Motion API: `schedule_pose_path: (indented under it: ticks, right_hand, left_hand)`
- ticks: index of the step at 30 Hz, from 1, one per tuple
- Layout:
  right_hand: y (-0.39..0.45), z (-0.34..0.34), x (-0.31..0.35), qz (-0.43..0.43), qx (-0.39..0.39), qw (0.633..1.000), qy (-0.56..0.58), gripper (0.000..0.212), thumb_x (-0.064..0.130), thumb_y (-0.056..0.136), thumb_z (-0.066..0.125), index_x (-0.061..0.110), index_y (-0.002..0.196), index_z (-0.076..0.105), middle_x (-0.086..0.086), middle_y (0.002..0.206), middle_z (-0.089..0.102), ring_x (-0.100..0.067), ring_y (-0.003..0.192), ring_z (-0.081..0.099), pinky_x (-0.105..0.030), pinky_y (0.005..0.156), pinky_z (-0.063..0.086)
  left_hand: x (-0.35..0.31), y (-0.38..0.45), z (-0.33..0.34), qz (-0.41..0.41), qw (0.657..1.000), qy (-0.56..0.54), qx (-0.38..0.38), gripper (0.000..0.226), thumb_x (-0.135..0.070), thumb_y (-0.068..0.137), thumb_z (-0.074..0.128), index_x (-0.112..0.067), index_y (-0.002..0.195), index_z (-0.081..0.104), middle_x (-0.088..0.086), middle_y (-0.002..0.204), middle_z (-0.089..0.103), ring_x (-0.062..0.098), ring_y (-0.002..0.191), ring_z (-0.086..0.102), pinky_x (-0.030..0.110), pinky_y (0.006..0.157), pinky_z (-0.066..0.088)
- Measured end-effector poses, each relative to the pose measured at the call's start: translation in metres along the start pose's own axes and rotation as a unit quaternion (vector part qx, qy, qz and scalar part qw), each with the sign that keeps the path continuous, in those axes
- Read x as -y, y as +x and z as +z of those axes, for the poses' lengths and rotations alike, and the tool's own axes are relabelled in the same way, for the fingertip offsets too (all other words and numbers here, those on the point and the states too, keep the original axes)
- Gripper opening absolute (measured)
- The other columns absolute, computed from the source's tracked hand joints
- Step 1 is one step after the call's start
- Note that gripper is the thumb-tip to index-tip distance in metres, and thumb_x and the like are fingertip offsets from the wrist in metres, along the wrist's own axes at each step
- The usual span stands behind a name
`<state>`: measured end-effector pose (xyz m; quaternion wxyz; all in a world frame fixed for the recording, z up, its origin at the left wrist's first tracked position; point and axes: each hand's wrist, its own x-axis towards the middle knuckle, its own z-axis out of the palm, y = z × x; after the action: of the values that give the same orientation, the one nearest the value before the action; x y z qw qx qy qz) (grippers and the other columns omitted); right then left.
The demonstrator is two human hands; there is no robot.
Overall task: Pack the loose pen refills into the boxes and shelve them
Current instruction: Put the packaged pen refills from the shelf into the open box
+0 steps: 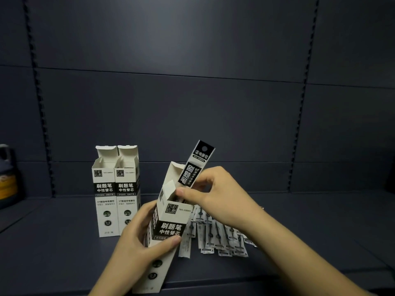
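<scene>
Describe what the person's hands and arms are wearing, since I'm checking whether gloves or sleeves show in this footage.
Nothing worn shows. The left hand and right hand are bare, with no gloves, rings or watch visible. Both forearms are uncovered as far as the frame's edge, and no sleeve is in view.

We see three cream boxes, one held (165, 229) and two standing (116, 193), each crossed by a black band with white characters. The refill packet (195, 165) is black with white lettering, and the loose packets (218, 233) look clear with dark refills. Shelf (64, 242) and back panel (192, 103) are dark slate blue.
</scene>
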<state>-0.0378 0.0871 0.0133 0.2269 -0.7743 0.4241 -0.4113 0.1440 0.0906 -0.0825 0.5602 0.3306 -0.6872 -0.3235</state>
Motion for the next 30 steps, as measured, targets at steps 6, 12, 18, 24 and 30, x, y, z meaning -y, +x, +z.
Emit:
schedule_pose_path:
  ticks: [6,12,18,24,30]
  right_hand:
    - [0.0,-0.002,0.003,-0.042,-0.09,0.995,-0.016,0.012,0.031,0.085,0.074,0.019,0.082,0.075,0.001,0.077,0.074,-0.017,0.078,0.068,-0.037,0.073,0.055]
    - [0.002,-0.001,0.005,-0.01,-0.017,0.999,-0.049,0.02,0.031,0.083,0.075,0.024,0.098,0.063,0.01,0.079,0.073,-0.005,0.081,0.067,-0.028,0.076,0.054]
    - [0.003,-0.002,-0.006,-0.012,0.043,0.999,-0.012,0.012,0.028,0.091,0.066,0.022,0.101,0.065,0.007,0.101,0.073,-0.005,0.095,0.068,-0.038,0.093,0.053]
    - [-0.003,-0.002,-0.012,-0.008,0.094,0.995,0.02,0.04,0.048,0.095,0.048,0.014,0.099,0.069,-0.001,0.104,0.072,-0.018,0.101,0.068,-0.05,0.098,0.048]
    - [-0.003,-0.013,-0.002,-0.058,0.06,0.994,-0.071,0.038,0.037,0.101,0.048,0.007,0.085,0.064,0.016,0.067,0.054,-0.001,0.06,0.049,-0.024,0.063,0.042]
  left_hand:
    - [0.001,0.001,0.0,-0.002,1.0,-0.004,0.0,0.058,-0.034,0.055,0.085,-0.047,0.108,0.065,-0.006,0.115,0.074,0.009,0.104,0.071,0.017,0.086,0.054]
    - [0.001,0.001,0.002,0.002,1.0,0.007,0.005,0.058,-0.02,0.06,0.087,-0.047,0.106,0.066,-0.006,0.112,0.074,0.009,0.103,0.071,0.018,0.086,0.055]
    - [0.003,0.002,0.0,-0.001,1.0,0.005,0.01,0.06,-0.016,0.06,0.09,-0.044,0.107,0.067,-0.004,0.112,0.075,0.01,0.102,0.071,0.018,0.085,0.055]
    - [0.007,0.003,-0.001,-0.006,1.0,-0.02,0.0,0.064,-0.031,0.055,0.086,-0.037,0.115,0.064,-0.006,0.118,0.074,0.01,0.108,0.07,0.015,0.086,0.054]
    - [0.006,0.003,0.0,-0.01,1.0,-0.018,0.0,0.067,-0.033,0.052,0.086,-0.035,0.115,0.064,-0.007,0.116,0.074,0.009,0.106,0.07,0.015,0.085,0.054]
